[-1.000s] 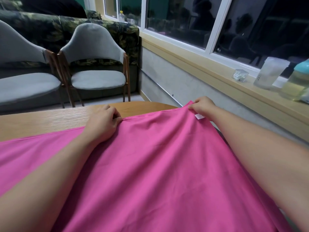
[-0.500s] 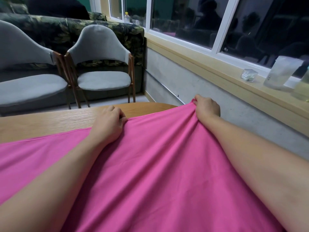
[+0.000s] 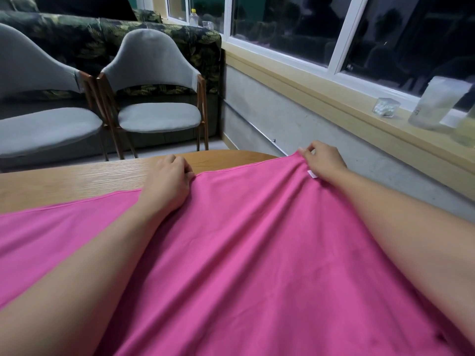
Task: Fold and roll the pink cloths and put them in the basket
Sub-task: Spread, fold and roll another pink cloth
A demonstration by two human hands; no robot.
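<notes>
1. The pink cloth [image 3: 257,253] lies spread wide over the wooden table [image 3: 77,178] and fills the whole near half of the view.
2. The left hand [image 3: 167,186] sits on the cloth's far hem with its fingers curled in, gripping the edge right where pink meets bare wood.
3. Over on the other side, the right hand [image 3: 325,161] pinches the far corner of the cloth, fingertips bunched tight on the fabric.
4. A small white label [image 3: 312,174] peeks out at that corner, just under the right hand.
5. The hem runs taut between the two hands, and creases fan out from the right hand's pinch down toward the camera.
6. That right corner sits raised, near the table's rounded end.
7. Both forearms lie across the cloth and reach forward.
8. Beyond the table stand two grey chairs, one centre [image 3: 154,80] and one at the left [image 3: 30,98], with a leaf-patterned sofa [image 3: 77,39] behind them.
9. Along the right runs a wooden window sill [image 3: 321,88], carrying a small clear box [image 3: 385,107] and a frosted cup [image 3: 437,104] just beside it.
10. The window glass above is dark.
</notes>
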